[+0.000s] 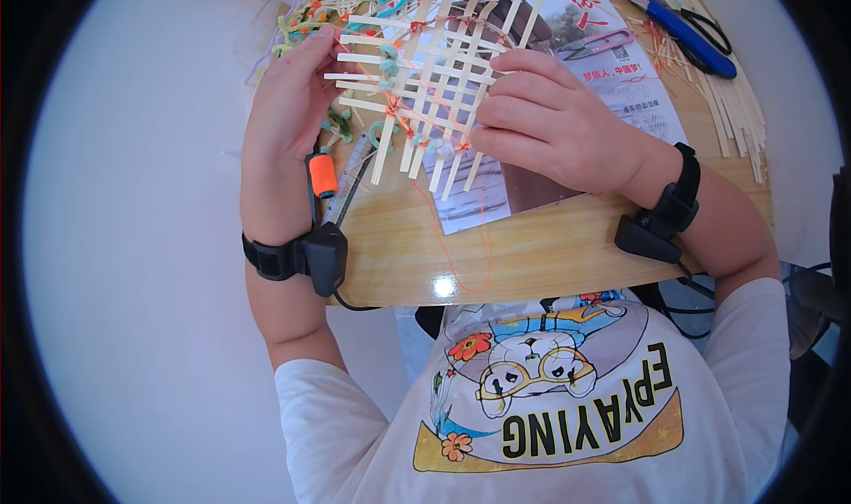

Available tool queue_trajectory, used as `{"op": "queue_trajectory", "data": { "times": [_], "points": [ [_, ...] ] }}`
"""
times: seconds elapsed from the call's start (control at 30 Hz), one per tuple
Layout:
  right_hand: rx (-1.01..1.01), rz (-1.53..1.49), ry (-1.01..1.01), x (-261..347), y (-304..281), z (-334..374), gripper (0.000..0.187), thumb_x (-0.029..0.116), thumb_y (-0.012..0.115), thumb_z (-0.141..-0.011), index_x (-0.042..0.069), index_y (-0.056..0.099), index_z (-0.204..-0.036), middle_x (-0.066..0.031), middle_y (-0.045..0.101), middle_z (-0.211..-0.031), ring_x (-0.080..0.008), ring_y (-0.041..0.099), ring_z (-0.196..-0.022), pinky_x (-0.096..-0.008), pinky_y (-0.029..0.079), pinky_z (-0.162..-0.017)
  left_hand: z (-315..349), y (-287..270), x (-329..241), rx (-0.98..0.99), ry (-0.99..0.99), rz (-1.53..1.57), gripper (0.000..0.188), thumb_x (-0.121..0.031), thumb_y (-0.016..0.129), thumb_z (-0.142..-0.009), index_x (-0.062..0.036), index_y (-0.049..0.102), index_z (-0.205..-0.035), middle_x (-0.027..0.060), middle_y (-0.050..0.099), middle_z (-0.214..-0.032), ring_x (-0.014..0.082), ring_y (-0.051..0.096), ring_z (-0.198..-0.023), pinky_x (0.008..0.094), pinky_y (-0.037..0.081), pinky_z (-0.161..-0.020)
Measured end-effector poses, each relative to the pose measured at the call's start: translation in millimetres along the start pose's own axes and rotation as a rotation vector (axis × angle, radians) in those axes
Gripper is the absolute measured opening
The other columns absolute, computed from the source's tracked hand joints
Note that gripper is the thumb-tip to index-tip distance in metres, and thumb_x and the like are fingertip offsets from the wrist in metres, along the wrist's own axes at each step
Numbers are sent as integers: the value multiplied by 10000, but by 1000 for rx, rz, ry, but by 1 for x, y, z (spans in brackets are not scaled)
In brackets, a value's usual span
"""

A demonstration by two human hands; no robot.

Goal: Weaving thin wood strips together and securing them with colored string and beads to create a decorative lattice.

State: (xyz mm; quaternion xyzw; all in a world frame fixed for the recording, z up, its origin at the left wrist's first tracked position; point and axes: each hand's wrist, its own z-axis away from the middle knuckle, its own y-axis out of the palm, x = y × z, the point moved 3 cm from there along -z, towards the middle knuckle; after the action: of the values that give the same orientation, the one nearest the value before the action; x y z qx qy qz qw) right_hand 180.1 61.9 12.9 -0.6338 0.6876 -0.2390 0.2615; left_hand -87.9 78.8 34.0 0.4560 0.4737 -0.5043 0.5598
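Note:
A woven lattice of pale flat wooden strips point(382, 153) is held tilted above the table, with orange thread and light-blue and white tufts along its edges. My right hand point(550, 118) is closed on the lattice's right side, fingers curled over the strips. At the left strip ends is my left hand point(292, 96); its thumb and fingertips are pinched together. Orange thread point(489, 260) runs from about those fingertips across the weave, and a loose loop hangs toward the table's near edge. Part of what the left fingers pinch is hidden.
Under the lattice lies a printed magazine point(527, 198) on the wooden table point(399, 269). An orange thread spool point(324, 176) and a ruler point(335, 207) sit near my left wrist. Blue-handled pliers point(683, 39) and loose strips point(740, 123) lie at the right; coloured yarn scraps are at the far left.

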Motion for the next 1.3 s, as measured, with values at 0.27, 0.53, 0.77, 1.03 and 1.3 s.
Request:
{"op": "queue_trajectory", "data": {
  "times": [0.27, 0.53, 0.77, 1.03, 1.3],
  "points": [
    [12, -19, 14, -3, 2, 3, 103, 138, 614, -784, 77, 589, -864, -47, 582, -910, -231, 561, -954, -397, 387, -1026, 25, 15, -25, -172, 254, -430, 294, -309, 570, -964, -25, 632, -1012, -21, 560, -847, 72, 494, -810, 226, 393, -778],
    [22, -19, 20, -3, 2, 4, 125, 118, 596, -776, 76, 603, -894, -51, 593, -950, -224, 564, -972, -400, 382, -1037, 32, 7, -24, -185, 296, -606, 316, -294, 584, -965, 7, 626, -1052, -18, 604, -901, 45, 509, -842, 193, 406, -753],
    [18, -32, 27, -3, 0, 3, 130, 108, 589, -764, 76, 601, -890, -45, 595, -952, -218, 567, -970, -406, 377, -1053, 35, 8, -26, -266, 300, -756, 316, -287, 563, -976, 17, 620, -1039, 3, 613, -905, 61, 518, -850, 204, 413, -760],
    [31, -74, 15, -1, 0, 3, 134, 109, 588, -756, 78, 600, -886, -42, 596, -945, -216, 570, -965, -406, 384, -1051, 30, 14, -19, -274, 369, -902, 314, -289, 551, -982, 13, 618, -1042, 9, 607, -897, 73, 524, -854, 213, 416, -769],
    [30, -63, 24, -3, 1, 4, 127, 109, 592, -765, 76, 609, -886, -44, 602, -951, -215, 572, -968, -405, 386, -1047, 43, 13, -32, -346, 395, -833, 269, -260, 557, -982, -3, 620, -1034, -15, 593, -897, 52, 501, -824, 193, 403, -762]
  ]
}}
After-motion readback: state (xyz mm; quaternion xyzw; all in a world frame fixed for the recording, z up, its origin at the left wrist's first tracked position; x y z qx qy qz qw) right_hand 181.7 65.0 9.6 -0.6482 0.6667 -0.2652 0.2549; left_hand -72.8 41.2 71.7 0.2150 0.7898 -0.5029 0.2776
